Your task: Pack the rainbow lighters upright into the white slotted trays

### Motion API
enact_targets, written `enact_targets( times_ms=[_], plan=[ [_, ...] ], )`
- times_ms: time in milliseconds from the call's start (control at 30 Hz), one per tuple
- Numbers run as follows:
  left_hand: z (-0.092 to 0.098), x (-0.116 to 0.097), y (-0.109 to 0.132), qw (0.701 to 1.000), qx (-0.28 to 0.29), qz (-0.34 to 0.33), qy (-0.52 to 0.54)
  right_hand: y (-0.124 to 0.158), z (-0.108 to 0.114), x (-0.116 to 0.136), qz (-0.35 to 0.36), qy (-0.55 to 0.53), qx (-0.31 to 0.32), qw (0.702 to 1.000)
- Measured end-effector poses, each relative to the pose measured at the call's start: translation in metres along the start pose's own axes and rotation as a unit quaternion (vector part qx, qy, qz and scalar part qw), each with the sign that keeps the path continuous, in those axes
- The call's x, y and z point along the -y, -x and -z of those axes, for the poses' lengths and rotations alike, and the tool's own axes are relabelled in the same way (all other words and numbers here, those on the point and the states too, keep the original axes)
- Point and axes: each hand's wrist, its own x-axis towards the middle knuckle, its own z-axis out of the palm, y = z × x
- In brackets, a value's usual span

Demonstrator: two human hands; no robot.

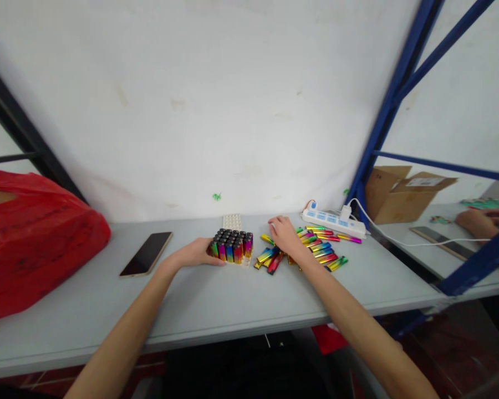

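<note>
A block of upright rainbow-coloured tubes [232, 245] with black tops stands in a tray in the middle of the grey table [216, 299]. My left hand [195, 253] rests against the block's left side, fingers curled round its near corner. To the right lies a loose heap of the same rainbow tubes [320, 249], flat on the table. My right hand [285, 234] lies palm down over the left part of that heap, fingers reaching among the tubes; what its fingertips hold is hidden.
A white empty tray [232, 221] lies behind the block. A phone [146, 254] lies to the left, a red plastic bag [33, 238] at far left. A white power strip [334, 221] and a cardboard box [395, 191] sit right. Another person's hand [480, 221] rests at far right.
</note>
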Motion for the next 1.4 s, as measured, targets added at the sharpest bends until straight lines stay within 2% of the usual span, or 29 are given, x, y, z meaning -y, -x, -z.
enact_targets(
  times_ms=[100,200,300,533,733,800,900,1000,1067,1167,1267,1400],
  plan=[
    [0.001,-0.003,0.001,1.000,-0.002,-0.001,-0.001,0.004,0.004,-0.022,-0.160,0.112,0.043,0.980],
    [0.001,-0.005,0.002,1.000,-0.003,-0.003,0.004,0.006,0.011,-0.037,-0.232,0.130,0.116,0.957],
    [0.001,-0.003,0.002,1.000,-0.008,-0.004,0.003,0.004,0.016,-0.041,-0.214,0.111,0.152,0.959],
    [0.001,-0.003,0.002,1.000,-0.007,0.004,0.008,0.001,0.012,-0.037,-0.199,0.114,0.121,0.966],
    [0.001,-0.005,0.002,1.000,-0.007,-0.003,0.000,0.001,0.011,-0.045,-0.203,0.080,0.142,0.966],
    [0.002,-0.005,0.002,1.000,-0.006,-0.003,-0.005,-0.001,0.011,-0.047,-0.181,0.066,0.107,0.976],
    [0.001,-0.006,0.003,1.000,-0.007,0.000,-0.007,-0.004,0.009,-0.048,-0.120,0.022,0.018,0.992],
    [0.001,-0.007,0.003,1.000,-0.010,0.006,-0.001,-0.007,0.004,-0.047,-0.086,-0.092,-0.058,0.990],
    [0.001,-0.006,0.002,1.000,-0.010,0.008,0.005,-0.010,0.000,-0.047,-0.097,-0.196,-0.081,0.972],
    [0.001,-0.006,0.002,1.000,-0.009,0.011,0.004,-0.013,-0.002,-0.045,-0.131,-0.341,-0.074,0.928],
    [0.001,-0.005,0.003,1.000,-0.006,0.005,0.004,-0.014,0.003,-0.036,-0.123,-0.431,-0.027,0.894],
    [0.002,-0.006,0.003,1.000,-0.002,-0.003,0.006,-0.008,0.014,-0.015,-0.042,-0.540,0.079,0.837]
  ],
)
